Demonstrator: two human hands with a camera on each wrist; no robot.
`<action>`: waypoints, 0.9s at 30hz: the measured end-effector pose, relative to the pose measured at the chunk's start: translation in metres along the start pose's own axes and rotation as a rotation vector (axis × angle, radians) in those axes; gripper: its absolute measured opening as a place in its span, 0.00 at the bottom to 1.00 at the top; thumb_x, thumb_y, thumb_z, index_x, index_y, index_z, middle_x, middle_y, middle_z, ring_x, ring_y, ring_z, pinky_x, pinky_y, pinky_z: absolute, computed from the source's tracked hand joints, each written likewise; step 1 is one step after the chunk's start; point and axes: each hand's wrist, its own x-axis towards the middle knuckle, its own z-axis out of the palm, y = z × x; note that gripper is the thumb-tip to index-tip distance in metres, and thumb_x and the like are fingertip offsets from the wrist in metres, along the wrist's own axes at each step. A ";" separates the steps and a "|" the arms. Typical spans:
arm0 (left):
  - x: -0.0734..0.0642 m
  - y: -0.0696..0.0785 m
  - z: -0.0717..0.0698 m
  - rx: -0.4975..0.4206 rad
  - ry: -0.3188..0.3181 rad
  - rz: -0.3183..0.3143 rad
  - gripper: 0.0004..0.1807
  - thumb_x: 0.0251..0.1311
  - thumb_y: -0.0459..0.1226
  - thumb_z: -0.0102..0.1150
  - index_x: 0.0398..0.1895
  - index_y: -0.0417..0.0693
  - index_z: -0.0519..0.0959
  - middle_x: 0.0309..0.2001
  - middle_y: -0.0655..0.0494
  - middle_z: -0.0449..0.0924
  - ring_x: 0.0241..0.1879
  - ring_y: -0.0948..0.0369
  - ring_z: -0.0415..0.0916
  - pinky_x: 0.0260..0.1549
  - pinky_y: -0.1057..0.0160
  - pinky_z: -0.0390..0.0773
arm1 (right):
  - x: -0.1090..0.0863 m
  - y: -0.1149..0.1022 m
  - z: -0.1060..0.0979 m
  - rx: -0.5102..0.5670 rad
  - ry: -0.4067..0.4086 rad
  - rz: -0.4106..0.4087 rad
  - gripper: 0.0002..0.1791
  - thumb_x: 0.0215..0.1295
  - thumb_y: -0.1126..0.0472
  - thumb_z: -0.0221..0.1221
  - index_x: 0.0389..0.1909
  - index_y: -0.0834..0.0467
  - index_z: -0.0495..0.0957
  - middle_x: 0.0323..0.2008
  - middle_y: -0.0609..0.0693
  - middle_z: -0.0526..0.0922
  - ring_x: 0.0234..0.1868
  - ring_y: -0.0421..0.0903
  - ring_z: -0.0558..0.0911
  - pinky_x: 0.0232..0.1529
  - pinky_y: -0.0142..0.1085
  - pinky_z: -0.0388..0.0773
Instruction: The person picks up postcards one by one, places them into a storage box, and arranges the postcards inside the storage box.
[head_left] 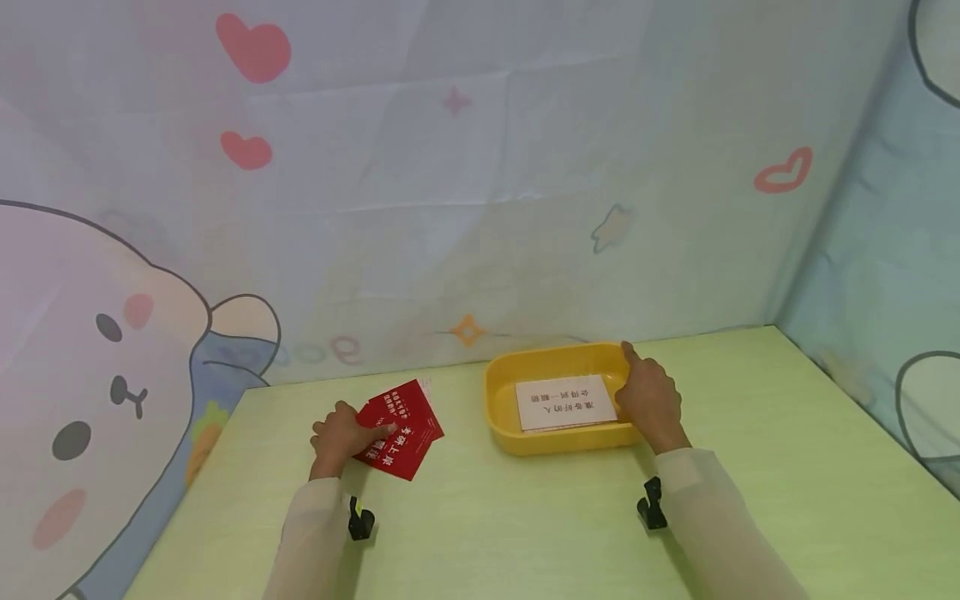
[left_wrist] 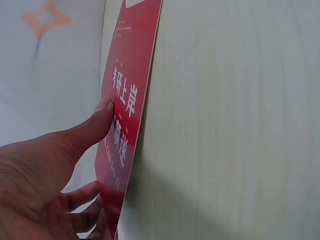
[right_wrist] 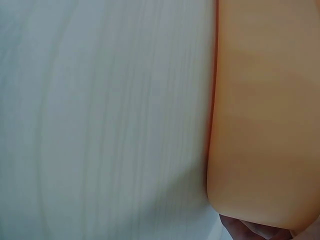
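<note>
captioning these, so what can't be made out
Head: some lettering on the red rectangular paper cards, covered by the left hand.
Left wrist: their far end, cut off above.
Right wrist: inside of the yellow rounded plastic tray, hidden by its wall; most of the right hand, cut off below.

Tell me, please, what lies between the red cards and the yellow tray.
In the head view, only bare green tabletop lies between the red cards and the yellow tray.
</note>
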 end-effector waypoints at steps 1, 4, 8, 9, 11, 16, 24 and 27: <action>0.000 0.000 0.000 -0.001 0.000 0.002 0.39 0.53 0.54 0.69 0.51 0.28 0.67 0.45 0.32 0.75 0.51 0.36 0.67 0.51 0.39 0.71 | 0.000 0.000 0.000 -0.002 -0.001 0.002 0.42 0.62 0.69 0.55 0.78 0.56 0.52 0.55 0.72 0.74 0.28 0.55 0.75 0.27 0.50 0.79; -0.001 0.001 -0.001 -0.007 0.012 0.015 0.37 0.55 0.53 0.68 0.50 0.29 0.68 0.44 0.33 0.77 0.48 0.38 0.70 0.47 0.42 0.75 | 0.001 0.000 0.000 -0.010 -0.004 0.012 0.42 0.63 0.68 0.56 0.78 0.56 0.52 0.56 0.71 0.74 0.30 0.56 0.76 0.31 0.53 0.81; 0.000 0.001 0.001 -0.045 0.041 0.068 0.34 0.60 0.50 0.65 0.55 0.28 0.69 0.45 0.33 0.79 0.44 0.43 0.76 0.41 0.47 0.79 | 0.001 -0.001 0.000 -0.006 -0.003 0.012 0.42 0.63 0.68 0.56 0.77 0.57 0.53 0.56 0.72 0.74 0.30 0.56 0.76 0.29 0.51 0.80; 0.000 0.001 0.002 -0.058 0.044 0.085 0.34 0.61 0.49 0.64 0.56 0.28 0.68 0.46 0.33 0.79 0.43 0.44 0.77 0.41 0.48 0.80 | 0.000 -0.001 0.000 -0.004 -0.001 0.010 0.42 0.63 0.68 0.56 0.77 0.57 0.53 0.56 0.72 0.74 0.29 0.55 0.75 0.28 0.49 0.79; 0.002 0.002 0.004 -0.086 0.049 0.123 0.33 0.64 0.47 0.62 0.60 0.28 0.67 0.48 0.32 0.79 0.44 0.45 0.78 0.42 0.48 0.80 | 0.000 -0.001 -0.001 -0.003 0.002 0.008 0.41 0.63 0.68 0.56 0.77 0.57 0.53 0.55 0.72 0.75 0.28 0.55 0.75 0.25 0.47 0.78; 0.006 0.003 0.009 -0.104 0.063 0.167 0.32 0.66 0.43 0.60 0.65 0.30 0.66 0.51 0.31 0.78 0.47 0.44 0.76 0.46 0.46 0.80 | -0.001 -0.003 -0.001 0.004 -0.002 0.003 0.41 0.63 0.68 0.55 0.77 0.57 0.53 0.55 0.72 0.74 0.28 0.55 0.75 0.24 0.45 0.76; 0.008 0.009 0.011 -0.108 0.062 0.189 0.27 0.70 0.40 0.55 0.66 0.32 0.67 0.51 0.32 0.79 0.45 0.46 0.78 0.41 0.50 0.81 | -0.002 -0.002 0.000 0.001 0.003 0.002 0.42 0.63 0.68 0.55 0.77 0.57 0.53 0.55 0.72 0.74 0.28 0.55 0.75 0.25 0.47 0.78; 0.009 0.010 0.012 -0.156 0.052 0.180 0.23 0.73 0.36 0.49 0.66 0.33 0.67 0.52 0.32 0.79 0.45 0.47 0.79 0.37 0.55 0.81 | -0.001 -0.001 0.000 0.003 0.002 0.000 0.42 0.62 0.68 0.55 0.78 0.57 0.52 0.55 0.72 0.74 0.28 0.55 0.74 0.23 0.45 0.76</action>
